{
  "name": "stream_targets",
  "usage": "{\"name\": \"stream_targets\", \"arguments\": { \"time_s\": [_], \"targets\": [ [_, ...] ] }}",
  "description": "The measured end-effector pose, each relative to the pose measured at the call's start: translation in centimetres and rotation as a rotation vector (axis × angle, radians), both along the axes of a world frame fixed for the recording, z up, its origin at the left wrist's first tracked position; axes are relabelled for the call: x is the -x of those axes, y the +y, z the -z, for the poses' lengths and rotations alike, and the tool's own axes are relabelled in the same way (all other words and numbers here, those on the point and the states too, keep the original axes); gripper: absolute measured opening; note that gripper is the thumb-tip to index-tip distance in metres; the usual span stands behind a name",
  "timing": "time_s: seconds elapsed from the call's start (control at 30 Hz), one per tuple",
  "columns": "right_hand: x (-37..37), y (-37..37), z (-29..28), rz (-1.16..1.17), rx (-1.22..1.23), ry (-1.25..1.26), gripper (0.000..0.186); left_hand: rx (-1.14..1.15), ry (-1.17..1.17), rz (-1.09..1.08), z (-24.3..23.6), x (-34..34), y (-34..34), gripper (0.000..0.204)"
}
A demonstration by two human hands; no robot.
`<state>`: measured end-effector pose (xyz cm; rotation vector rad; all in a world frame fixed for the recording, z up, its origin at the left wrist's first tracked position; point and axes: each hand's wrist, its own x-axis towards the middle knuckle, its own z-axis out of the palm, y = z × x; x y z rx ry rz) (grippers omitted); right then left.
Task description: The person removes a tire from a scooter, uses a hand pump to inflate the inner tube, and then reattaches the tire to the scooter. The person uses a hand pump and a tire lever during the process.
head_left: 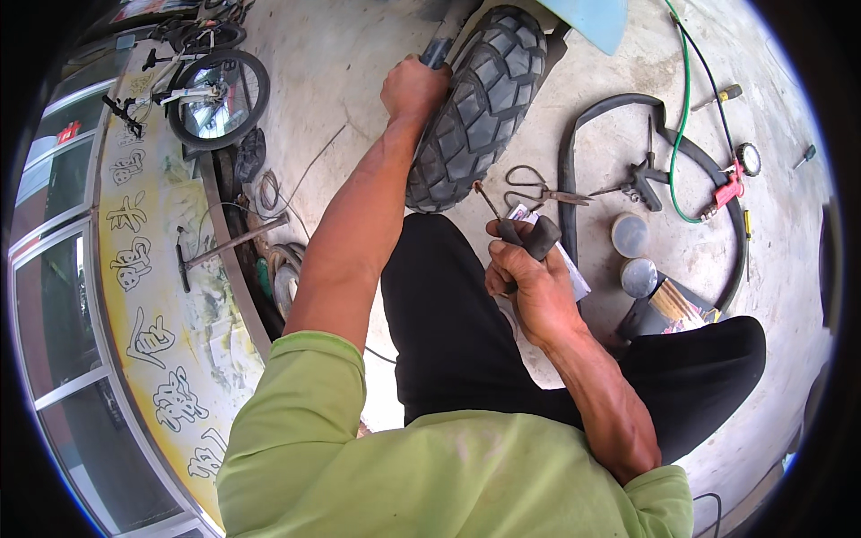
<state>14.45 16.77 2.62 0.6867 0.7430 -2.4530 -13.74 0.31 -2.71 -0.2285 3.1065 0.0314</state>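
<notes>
A knobbly black tyre (480, 108) on a vehicle wheel stands in front of my knees. My left hand (415, 88) is closed around the lower end of a dark grey fork tube (437, 52) beside it. In my right hand (538, 296) is a T-handle tyre plug tool (529, 235), its black grip wrapped by my fingers. The tool's thin shaft points up at the near right side of the tread. A reddish-brown bit shows at its tip, against or just beside the rubber; I cannot tell if it goes in.
Right of the tyre lie scissors (547, 193), a second T-handle tool (644, 184), a black inner tube (567, 161), two round tins (630, 235) and a box of brown strips (674, 305). A red air gauge gun (728, 186) hangs on a green hose. A bicycle (215, 99) stands far left.
</notes>
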Motion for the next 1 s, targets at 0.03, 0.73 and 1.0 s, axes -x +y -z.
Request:
{"name": "stream_targets", "arguments": {
  "time_s": [0.03, 0.73, 1.0],
  "targets": [
    [0.0, 0.2, -0.2, -0.036, -0.055, 0.022, 0.031, -0.001, -0.002, -0.015, 0.3, 0.1, -0.4, 0.05],
    [-15.1, 21.9, -6.6, -0.068, -1.016, 0.144, 0.042, 0.102, 0.008, -0.019, -0.2, -0.9, 0.8, 0.055],
    [-11.2, 29.1, -1.0, -0.468, -1.567, 0.389, 0.062, 0.113, 0.009, -0.018, 0.2, -1.1, 1.3, 0.053]
  ]
}}
